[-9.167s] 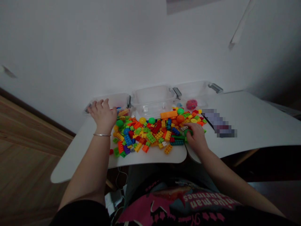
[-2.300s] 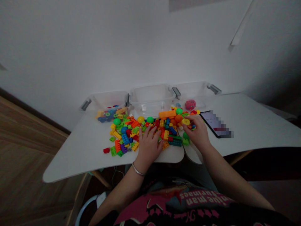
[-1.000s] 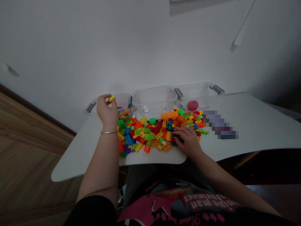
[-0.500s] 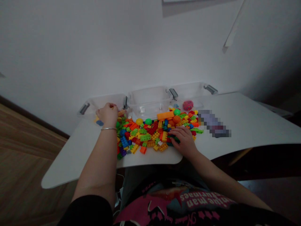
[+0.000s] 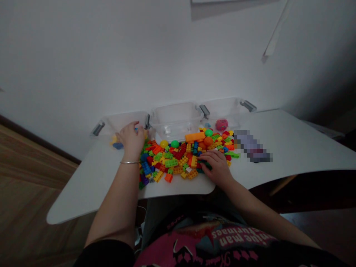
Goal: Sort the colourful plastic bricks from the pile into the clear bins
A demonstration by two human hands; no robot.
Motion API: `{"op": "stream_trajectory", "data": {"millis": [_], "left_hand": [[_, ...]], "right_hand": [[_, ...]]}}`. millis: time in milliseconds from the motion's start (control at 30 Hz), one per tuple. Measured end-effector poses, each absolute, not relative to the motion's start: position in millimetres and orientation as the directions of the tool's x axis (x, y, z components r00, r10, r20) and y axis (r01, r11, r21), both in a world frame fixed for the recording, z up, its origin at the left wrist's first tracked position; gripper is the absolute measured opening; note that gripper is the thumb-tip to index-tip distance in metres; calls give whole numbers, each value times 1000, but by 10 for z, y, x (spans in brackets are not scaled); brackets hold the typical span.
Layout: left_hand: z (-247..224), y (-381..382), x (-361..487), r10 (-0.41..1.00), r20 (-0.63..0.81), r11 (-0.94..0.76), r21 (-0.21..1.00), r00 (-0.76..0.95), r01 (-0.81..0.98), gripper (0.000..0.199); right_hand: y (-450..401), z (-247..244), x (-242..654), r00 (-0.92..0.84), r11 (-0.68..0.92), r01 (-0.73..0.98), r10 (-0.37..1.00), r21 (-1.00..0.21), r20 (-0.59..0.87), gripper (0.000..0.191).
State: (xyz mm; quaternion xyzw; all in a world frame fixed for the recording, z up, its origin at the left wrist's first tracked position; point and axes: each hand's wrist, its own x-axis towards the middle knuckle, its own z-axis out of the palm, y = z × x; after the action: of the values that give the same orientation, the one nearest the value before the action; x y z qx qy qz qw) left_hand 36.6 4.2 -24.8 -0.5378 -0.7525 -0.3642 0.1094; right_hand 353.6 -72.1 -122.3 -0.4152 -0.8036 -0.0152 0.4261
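The left hand point(image 5: 132, 139) is now held over the left box point(image 5: 125, 118) with fingers parted; the yellow piece, pinched there a second ago, is not seen and has probably been released inside. The right hand point(image 5: 218, 167) is laid on the bricks point(image 5: 170, 163), spread before the middle box point(image 5: 178, 113); whether anything is gripped cannot be told.

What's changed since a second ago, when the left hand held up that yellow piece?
The left hand has come down and rightward at the left bin. Its fingers have spread; the yellow piece no longer shows in them, so it was probably let go. Unchanged: the right hand on the bricks, the pink ball, the phone.
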Motion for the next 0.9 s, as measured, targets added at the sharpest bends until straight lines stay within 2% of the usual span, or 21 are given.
{"op": "stream_trajectory", "data": {"millis": [67,167,400,600,733,900], "left_hand": [[-286,-137,545,746,594,63,387,-301,920,41],[-425,-468,859,809,578,-80,287,-106,955,46],[-881,-1065,1384,875,445,-280,144,190,949,48],[-982,-1096,1473,868,428,-325,109,251,939,47],[-986,-1098,1518,854,440,-358,110,277,927,50],[-1024,-1169,1607,810,452,-450,70,373,890,45]], "right_hand": [[-729,-1215,3535,-283,653,677,656,-339,700,17],[-716,-1187,3571,-240,643,666,664,-378,708,19],[-435,-1141,3950,-2,462,736,733,-495,680,24],[-55,-1151,4231,-18,349,823,804,-448,594,38],[121,-1156,4216,-64,332,831,854,-447,516,46],[197,-1209,4140,-51,258,883,882,-391,468,44]]}}
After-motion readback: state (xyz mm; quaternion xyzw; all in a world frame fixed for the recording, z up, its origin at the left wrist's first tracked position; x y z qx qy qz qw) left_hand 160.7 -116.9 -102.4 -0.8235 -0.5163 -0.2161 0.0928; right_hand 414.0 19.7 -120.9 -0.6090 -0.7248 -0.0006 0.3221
